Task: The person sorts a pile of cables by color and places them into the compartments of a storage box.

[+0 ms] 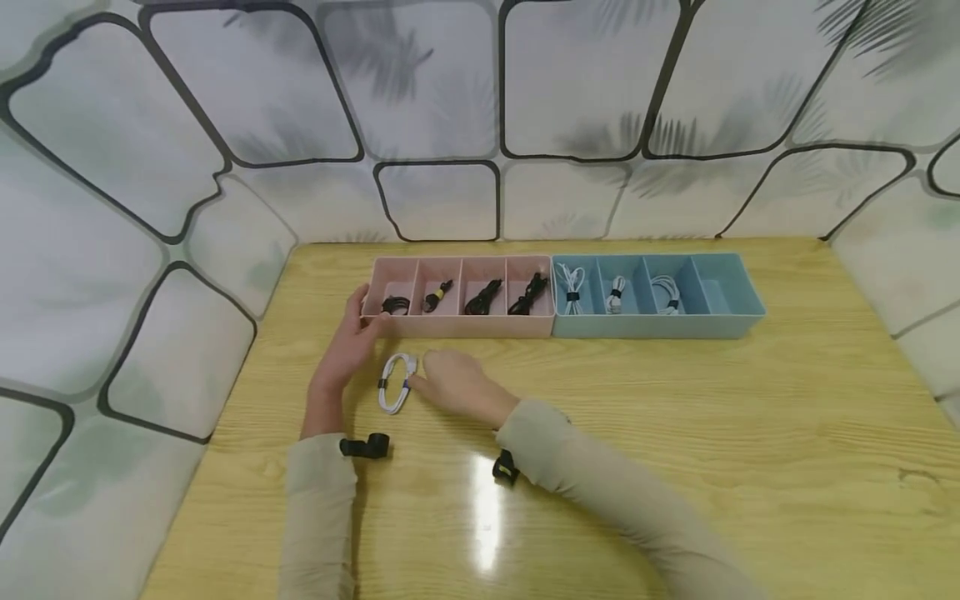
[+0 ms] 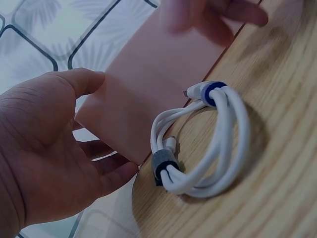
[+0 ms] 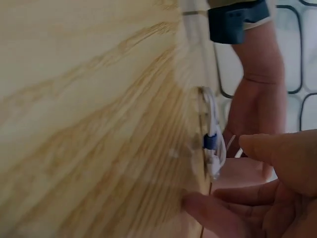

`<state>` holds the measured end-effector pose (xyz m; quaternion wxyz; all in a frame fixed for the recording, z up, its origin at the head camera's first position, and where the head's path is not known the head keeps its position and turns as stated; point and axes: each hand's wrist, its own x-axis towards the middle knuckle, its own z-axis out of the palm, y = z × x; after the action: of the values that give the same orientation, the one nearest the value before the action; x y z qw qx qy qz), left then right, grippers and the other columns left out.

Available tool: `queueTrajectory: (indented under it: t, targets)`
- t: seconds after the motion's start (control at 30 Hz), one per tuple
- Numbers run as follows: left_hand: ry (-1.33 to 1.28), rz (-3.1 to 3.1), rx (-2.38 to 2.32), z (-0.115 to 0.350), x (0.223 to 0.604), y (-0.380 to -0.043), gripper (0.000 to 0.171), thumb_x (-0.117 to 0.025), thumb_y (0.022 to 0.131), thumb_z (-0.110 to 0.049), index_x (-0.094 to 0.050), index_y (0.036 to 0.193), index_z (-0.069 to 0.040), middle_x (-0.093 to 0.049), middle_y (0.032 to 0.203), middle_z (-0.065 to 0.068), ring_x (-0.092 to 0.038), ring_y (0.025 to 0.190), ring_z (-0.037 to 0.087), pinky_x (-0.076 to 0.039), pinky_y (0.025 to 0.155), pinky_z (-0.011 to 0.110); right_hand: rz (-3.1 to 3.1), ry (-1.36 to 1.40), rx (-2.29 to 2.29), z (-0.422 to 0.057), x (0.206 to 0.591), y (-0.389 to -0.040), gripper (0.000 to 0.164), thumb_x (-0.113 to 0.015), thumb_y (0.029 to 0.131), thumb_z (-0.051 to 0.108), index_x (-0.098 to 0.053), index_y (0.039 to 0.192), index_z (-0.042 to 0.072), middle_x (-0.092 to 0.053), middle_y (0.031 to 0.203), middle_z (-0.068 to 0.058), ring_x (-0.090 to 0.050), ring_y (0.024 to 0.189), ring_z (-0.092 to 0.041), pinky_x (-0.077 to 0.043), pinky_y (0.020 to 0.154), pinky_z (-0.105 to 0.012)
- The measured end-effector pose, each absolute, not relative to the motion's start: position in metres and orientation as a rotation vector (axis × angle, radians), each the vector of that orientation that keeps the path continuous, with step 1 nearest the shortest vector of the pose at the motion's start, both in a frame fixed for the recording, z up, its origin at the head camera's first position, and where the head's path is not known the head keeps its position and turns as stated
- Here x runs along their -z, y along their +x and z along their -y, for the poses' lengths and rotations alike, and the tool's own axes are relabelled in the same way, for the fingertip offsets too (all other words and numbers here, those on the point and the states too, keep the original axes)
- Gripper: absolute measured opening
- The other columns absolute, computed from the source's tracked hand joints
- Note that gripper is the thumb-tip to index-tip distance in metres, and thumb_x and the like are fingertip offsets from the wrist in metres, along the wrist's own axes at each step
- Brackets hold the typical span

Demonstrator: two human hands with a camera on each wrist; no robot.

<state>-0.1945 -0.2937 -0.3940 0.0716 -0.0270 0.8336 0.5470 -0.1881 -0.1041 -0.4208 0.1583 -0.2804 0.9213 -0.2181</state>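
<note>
A white cable (image 1: 383,396) lies coiled in a loop on the table, bound by a dark strap and a blue strap (image 2: 214,94). My left hand (image 1: 347,354) grips the left end of a pink divided box (image 1: 465,327); its thumb is on the front wall, its fingers round the end. Just right of the cable is my right hand (image 1: 461,387), thumb and fingers apart. In the right wrist view the cable (image 3: 211,114) shows beyond the fingers, and nothing is held between them.
Dark bundled cables (image 1: 483,297) occupy the pink box's compartments, one with a yellow strap. A blue divided box (image 1: 652,327) adjoins it on the right, with white cables (image 1: 573,287) in three compartments. Patterned fabric (image 1: 435,200) rises behind the wooden table (image 1: 675,433).
</note>
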Motion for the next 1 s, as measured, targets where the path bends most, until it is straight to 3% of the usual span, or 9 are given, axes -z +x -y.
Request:
queueTrajectory:
  t: [0.13,0.27,0.47,0.57,1.0]
  targets:
    - [-0.076,-2.519,-1.637,0.302,0.413,-0.200,0.071,-0.048,0.104,-0.026,-0.005,0.160,-0.013,-0.026,0.156,0.028,-0.036,0.136,0.041,-0.029,0.110,0.054,-2.720,-0.843,0.461,0.121,0.427,-0.191,0.047,-0.060,0.097,0.047,-0.050,0.061,0.019,-0.058,0.070,0.003,-0.056,0.068,-0.014,-0.045,0.051,-0.033]
    - [-0.046,-2.545,-1.659,0.310,0.430,-0.208,0.072,-0.049,0.103,-0.033,-0.007,0.160,-0.020,-0.030,0.154,0.025,-0.039,0.134,0.038,-0.030,0.109,0.052,-2.743,-0.858,0.357,0.127,0.425,-0.194,0.039,-0.062,0.096,0.044,-0.060,0.068,0.017,-0.064,0.083,-0.001,-0.058,0.073,-0.017,-0.048,0.050,-0.035]
    - [-0.063,-2.550,-1.636,0.309,0.430,-0.211,0.072,-0.048,0.104,-0.031,-0.006,0.161,-0.019,-0.027,0.157,0.025,-0.039,0.134,0.038,-0.034,0.103,0.051,-2.733,-0.776,0.399,0.121,0.426,-0.200,0.018,-0.065,0.090,0.020,-0.059,0.074,0.013,-0.057,0.077,-0.002,-0.053,0.064,-0.015,-0.047,0.050,-0.032]
    - [-0.084,-2.548,-1.614,0.309,0.427,-0.213,0.071,-0.048,0.105,-0.027,-0.005,0.161,-0.017,-0.024,0.158,0.026,-0.038,0.134,0.040,-0.036,0.100,0.051,-2.709,-0.736,0.460,0.113,0.425,-0.204,0.021,-0.064,0.087,0.011,-0.052,0.070,0.015,-0.051,0.071,0.001,-0.048,0.062,-0.014,-0.044,0.049,-0.031]
    - [-0.085,-2.502,-1.654,0.303,0.413,-0.206,0.070,-0.048,0.104,-0.024,-0.007,0.159,-0.009,-0.023,0.157,0.026,-0.034,0.135,0.040,-0.032,0.103,0.051,-2.631,-0.701,0.632,0.062,0.420,-0.208,0.030,-0.052,0.086,-0.008,-0.047,0.064,0.012,-0.038,0.061,0.002,-0.032,0.054,-0.012,-0.028,0.045,-0.025]
